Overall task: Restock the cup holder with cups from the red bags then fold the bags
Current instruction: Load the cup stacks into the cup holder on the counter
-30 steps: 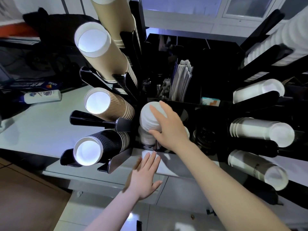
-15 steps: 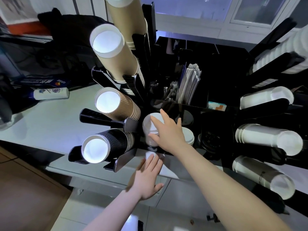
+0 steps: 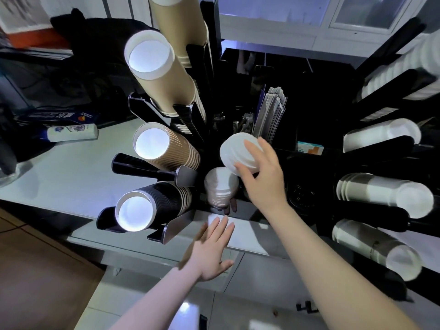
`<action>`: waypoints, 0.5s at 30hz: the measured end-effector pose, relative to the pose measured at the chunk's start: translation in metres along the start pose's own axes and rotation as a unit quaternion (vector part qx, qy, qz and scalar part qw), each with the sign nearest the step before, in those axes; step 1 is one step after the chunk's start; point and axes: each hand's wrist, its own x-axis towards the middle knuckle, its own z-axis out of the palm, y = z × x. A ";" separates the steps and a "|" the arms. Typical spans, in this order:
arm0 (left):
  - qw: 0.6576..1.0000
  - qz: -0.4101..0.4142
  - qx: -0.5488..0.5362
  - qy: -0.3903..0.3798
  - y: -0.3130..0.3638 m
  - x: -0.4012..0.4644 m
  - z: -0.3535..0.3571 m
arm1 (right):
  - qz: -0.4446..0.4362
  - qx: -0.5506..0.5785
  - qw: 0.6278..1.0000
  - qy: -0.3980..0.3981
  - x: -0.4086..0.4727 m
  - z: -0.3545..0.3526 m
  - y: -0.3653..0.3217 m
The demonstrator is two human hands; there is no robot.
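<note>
Grip, right: my right hand (image 3: pixel 260 177) holds a stack of white lids (image 3: pixel 238 156), fingers curled over its top and thumb under its lower edge.
Grip, left: my left hand (image 3: pixel 210 248) lies flat, fingers straight and together, holding nothing, palm down on the pale counter edge (image 3: pixel 250 236).
Lid stack, place: I see it raised above the black organizer (image 3: pixel 309 110), just beside and above a second white stack (image 3: pixel 220 186) that stands in a well below it.
Lid stack, axis: tilted, its round top face turned up and to the left, toward the camera; its length is mostly hidden by my hand.
Left rack: tan cup column (image 3: pixel 164 75), ribbed brown cup column (image 3: pixel 166 148) and ribbed black cup column (image 3: pixel 150 206) lie in black cradles, long axes running outward from the organizer, open mouths toward the camera.
Right rack: white cup columns (image 3: pixel 381 191) lie likewise, closed bases pointing outward to the right.
Organizer contents: a bundle of flat paper-wrapped sticks (image 3: pixel 271 115) stands upright behind the lids.
Counter, left: a white tube (image 3: pixel 71 132) lies on its side, well apart from my hands.
</note>
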 end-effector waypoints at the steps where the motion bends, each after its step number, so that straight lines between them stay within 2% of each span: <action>1: 1.000 -0.001 0.001 0.001 0.000 0.000 0.000 | 0.009 0.007 1.000 0.020 -0.002 -0.008 0.002; 5: 1.000 -0.001 0.000 0.000 0.001 0.000 0.000 | 0.034 -0.060 0.997 0.036 -0.017 -0.037 0.020; 10: 1.000 -0.005 0.003 -0.003 0.001 0.000 0.000 | 0.041 -0.208 0.974 -0.075 -0.035 -0.038 0.039; 13: 1.000 -0.005 0.001 -0.006 0.001 -0.001 -0.001 | 0.028 -0.245 0.964 -0.098 -0.033 -0.028 0.043; 15: 1.000 -0.006 -0.002 -0.005 0.001 0.000 -0.002 | 0.028 -0.320 0.937 -0.135 -0.032 -0.021 0.048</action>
